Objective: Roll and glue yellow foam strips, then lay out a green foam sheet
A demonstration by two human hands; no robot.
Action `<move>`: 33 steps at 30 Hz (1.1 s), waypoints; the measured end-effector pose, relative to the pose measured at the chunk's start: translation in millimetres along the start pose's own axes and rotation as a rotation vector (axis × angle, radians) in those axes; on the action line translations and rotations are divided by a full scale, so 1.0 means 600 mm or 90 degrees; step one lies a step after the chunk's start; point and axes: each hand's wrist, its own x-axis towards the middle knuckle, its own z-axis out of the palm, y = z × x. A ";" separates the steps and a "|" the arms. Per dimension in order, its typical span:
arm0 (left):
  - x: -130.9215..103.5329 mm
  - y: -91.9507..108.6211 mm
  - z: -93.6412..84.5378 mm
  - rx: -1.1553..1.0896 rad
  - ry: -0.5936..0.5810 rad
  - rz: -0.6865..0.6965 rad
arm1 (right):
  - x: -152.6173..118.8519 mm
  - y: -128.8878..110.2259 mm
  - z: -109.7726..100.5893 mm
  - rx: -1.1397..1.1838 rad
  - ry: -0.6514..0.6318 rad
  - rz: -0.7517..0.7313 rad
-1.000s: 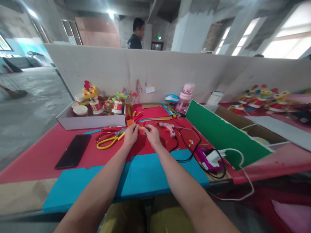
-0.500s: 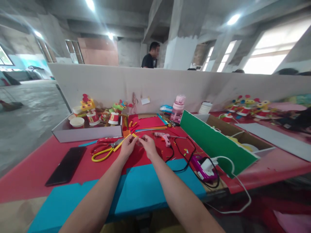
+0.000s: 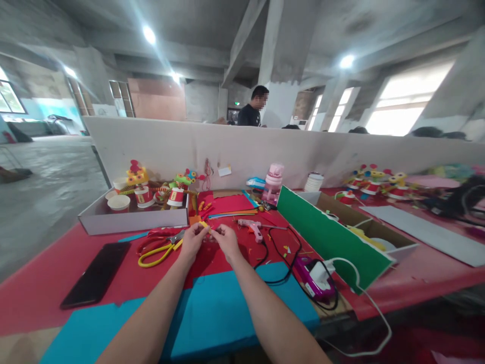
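Pinching yellow strip (image 3: 203, 224) w/ L hand (image 3: 192, 240), thumb tight to fingers. Pinching at same piece w/ R hand (image 3: 226, 238), tips nearly touching the L ones. Can't tell exact finger overlap; too small. Holding 2 hands close together, low over red worktop (image 3: 142, 280), backs up, fingers curled inward. Reaching fwd from bottom edge w/ 2 bare forearms (image 3: 151, 309), converging toward middle.

Just L of L hand: yellow-handled scissors (image 3: 153, 259), next to red-handled tool (image 3: 146, 245). Farther L: flat black device (image 3: 94, 275). Near R hand, on its R: pink glue gun (image 3: 254, 230). Beyond fingertips: coloured strips (image 3: 235, 214), lying crosswise. Boxed in at far L by white box (image 3: 132, 222) w/ paper cups, at R by green panel (image 3: 329, 237). Under forearms: blue sheet (image 3: 227, 308), along near edge. Room btwn scissors & glue gun: narrow red stretch w/ small scraps.
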 end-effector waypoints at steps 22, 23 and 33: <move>-0.001 -0.003 0.000 0.027 -0.050 0.001 | 0.003 0.005 -0.002 0.030 0.004 -0.012; -0.001 -0.003 0.000 0.021 -0.052 -0.004 | 0.004 0.006 -0.003 0.029 0.009 -0.016; -0.001 -0.009 -0.001 -0.077 -0.070 -0.055 | 0.006 0.010 -0.002 0.042 0.019 -0.007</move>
